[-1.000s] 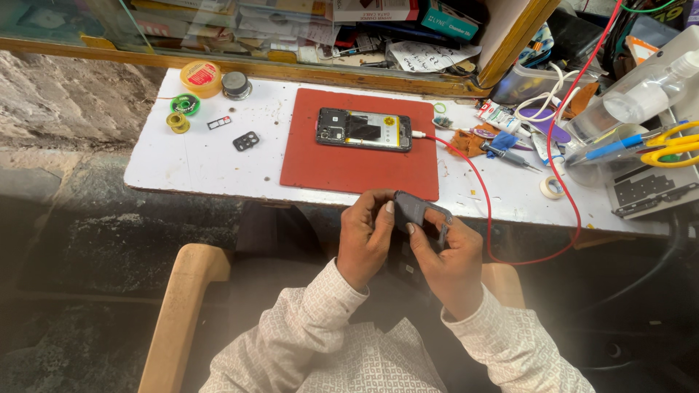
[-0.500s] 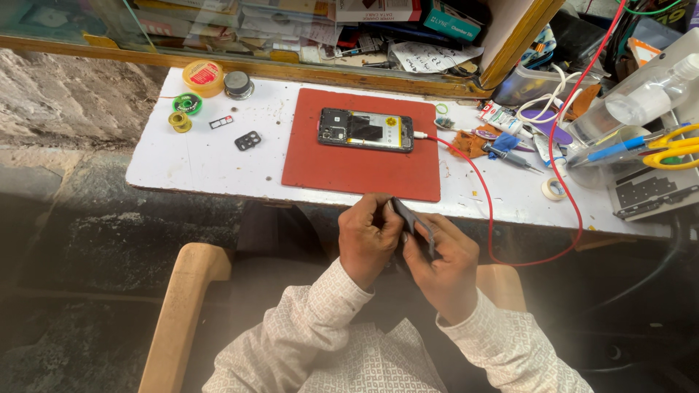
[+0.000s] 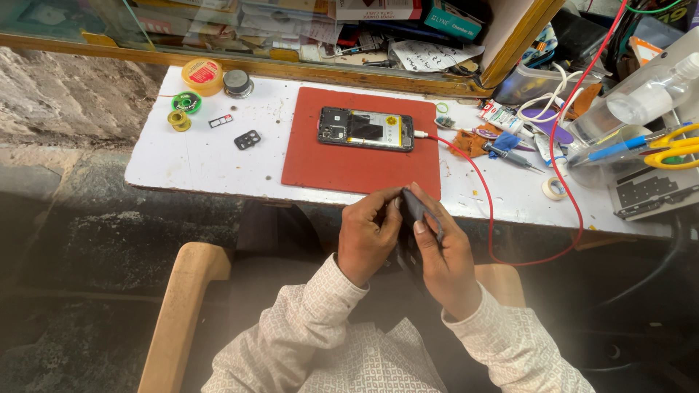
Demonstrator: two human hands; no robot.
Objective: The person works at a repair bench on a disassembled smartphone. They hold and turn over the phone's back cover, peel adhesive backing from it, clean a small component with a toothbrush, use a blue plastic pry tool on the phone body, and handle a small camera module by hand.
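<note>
My left hand (image 3: 368, 236) and my right hand (image 3: 445, 251) are together below the table's front edge, both gripping a thin dark phone back cover (image 3: 413, 207) that stands on edge between them. On the red work mat (image 3: 342, 164) lies an opened phone (image 3: 365, 129) with its insides showing, plugged into a red cable (image 3: 495, 211) that loops off the table edge to the right.
The white table (image 3: 196, 164) carries solder spools (image 3: 187, 102), a round tin (image 3: 238, 82), a small camera frame part (image 3: 247, 139), a screwdriver (image 3: 510, 154), tape ring (image 3: 555, 188), yellow scissors (image 3: 673, 145) and a plastic bottle (image 3: 641, 94). Wooden chair arm (image 3: 178, 313) at left.
The dark cover has been turned up on edge between my hands, and both hands have shifted slightly toward the table.
</note>
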